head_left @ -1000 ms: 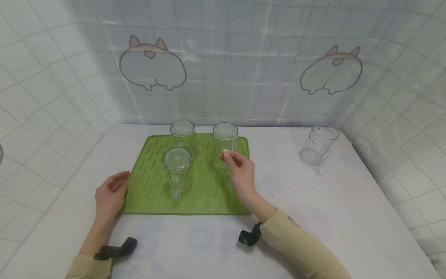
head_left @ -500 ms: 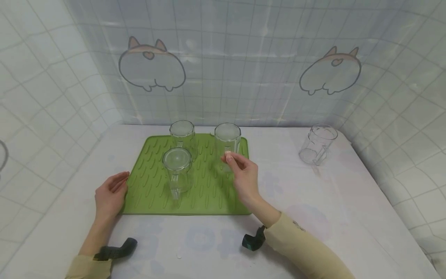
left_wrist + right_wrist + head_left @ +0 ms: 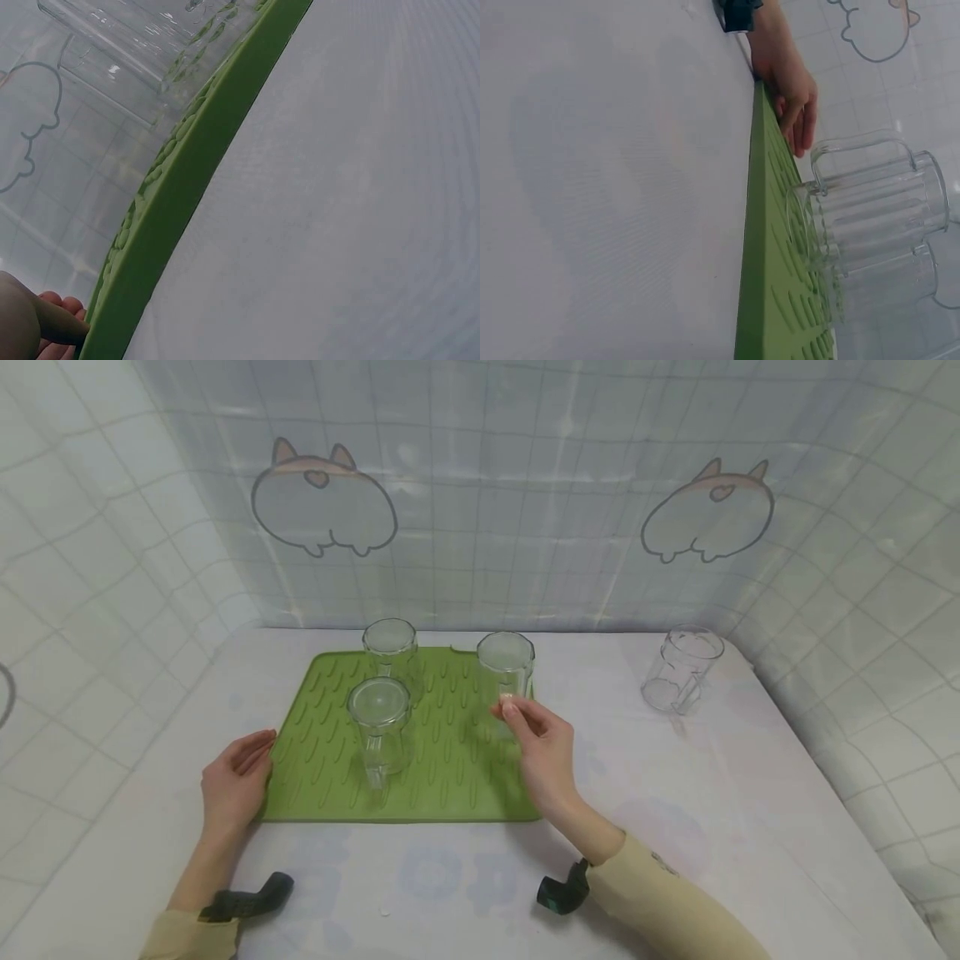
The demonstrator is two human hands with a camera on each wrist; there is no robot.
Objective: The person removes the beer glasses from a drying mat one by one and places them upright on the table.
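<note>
Right hand (image 3: pixel 546 756) has thumb and fingertips pinched on the near side of a clear glass mug (image 3: pixel 506 670), at the handle. Mug is by the right part of the green mat (image 3: pixel 450 777), toward the back; its base is hidden behind the fingers, can't tell if it touches the mat. Left hand (image 3: pixel 236 781) holds nothing up, fingers loosely bent and close together; left wrist view has the thumb against the outer side of the mat's left edge, other fingertips just beside.

Two more glass mugs on the mat: back mug (image 3: pixel 390 647) left of center near the far edge, front mug (image 3: pixel 380 727) nearer the person and partly overlapping it in the head view, handle toward the near edge. A fourth mug (image 3: pixel 682 668) is off the mat, on the white surface (image 3: pixel 435 902) at far right, well apart, handle also facing the near side.

Both arms in beige sleeves (image 3: pixel 667 897), black wrist mount (image 3: pixel 251 900) on each. Behind, a grid-pattern sheet (image 3: pixel 510 527) with two cartoon animal drawings (image 3: pixel 324 506).
</note>
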